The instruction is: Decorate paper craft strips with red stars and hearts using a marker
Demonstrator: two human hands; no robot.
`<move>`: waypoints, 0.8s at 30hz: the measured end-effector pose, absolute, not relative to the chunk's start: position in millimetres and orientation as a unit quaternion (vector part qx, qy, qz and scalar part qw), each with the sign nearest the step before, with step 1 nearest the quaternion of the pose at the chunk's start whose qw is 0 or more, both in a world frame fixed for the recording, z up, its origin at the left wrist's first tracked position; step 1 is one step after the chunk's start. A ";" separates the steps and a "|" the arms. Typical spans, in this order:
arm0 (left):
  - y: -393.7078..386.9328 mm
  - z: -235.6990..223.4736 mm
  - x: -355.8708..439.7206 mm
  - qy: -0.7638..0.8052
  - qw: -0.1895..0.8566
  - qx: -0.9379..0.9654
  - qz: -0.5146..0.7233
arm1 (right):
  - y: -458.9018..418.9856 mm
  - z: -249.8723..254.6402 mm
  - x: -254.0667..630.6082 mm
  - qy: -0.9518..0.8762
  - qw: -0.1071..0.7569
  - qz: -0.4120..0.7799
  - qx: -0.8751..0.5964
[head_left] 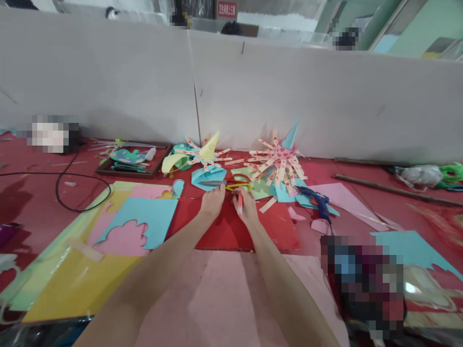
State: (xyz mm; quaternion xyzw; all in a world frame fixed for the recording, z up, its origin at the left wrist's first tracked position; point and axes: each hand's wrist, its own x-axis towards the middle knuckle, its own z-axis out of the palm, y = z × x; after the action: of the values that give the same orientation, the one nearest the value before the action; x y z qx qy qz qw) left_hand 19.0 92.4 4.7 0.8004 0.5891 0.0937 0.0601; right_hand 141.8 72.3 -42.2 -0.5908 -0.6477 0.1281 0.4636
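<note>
My left hand (213, 201) is closed, its fingertips beside the grey blades of the scissors (238, 186), which show one red and one yellow handle loop. Whatever those fingers pinch is hidden. Close by on the right, my right hand (247, 207) is closed around a narrow pink paper strip (240, 204), its fingertips near the yellow loop. Both hands are over a red board (206, 231). Behind them lies folded blue paper (208, 176). Two spiky paper figures stand further back, one with a yellow cone (210, 148), the other with a blue cone (290, 137).
A blue glue gun (318, 200) lies on the right with its cord. Coloured sheets with cut-outs (155, 217) cover the left. A brown tray (155, 169) holds paper pieces and a small white bottle. A wooden stick (379, 187) lies right; a pale partition (289, 91) stands behind.
</note>
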 end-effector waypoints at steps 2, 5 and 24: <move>93.3 3.6 16.5 0.588 0.089 0.793 0.135 | 72.7 -41.7 141.3 -0.641 0.474 0.135 -0.588; 94.0 -0.1 13.0 0.563 0.150 0.784 0.215 | 73.3 -41.5 141.8 -0.628 0.498 0.143 -0.580; 129.9 -21.8 1.2 0.356 0.699 0.316 0.534 | 71.9 -19.1 151.9 -0.385 0.661 0.312 -0.563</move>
State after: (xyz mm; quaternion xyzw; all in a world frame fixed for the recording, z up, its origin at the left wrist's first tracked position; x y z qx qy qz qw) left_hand 1.2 129.9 -21.8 0.3163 0.3555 0.5343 0.6986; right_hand 151.9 71.9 -19.1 -0.5632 -0.3847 0.3123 0.6613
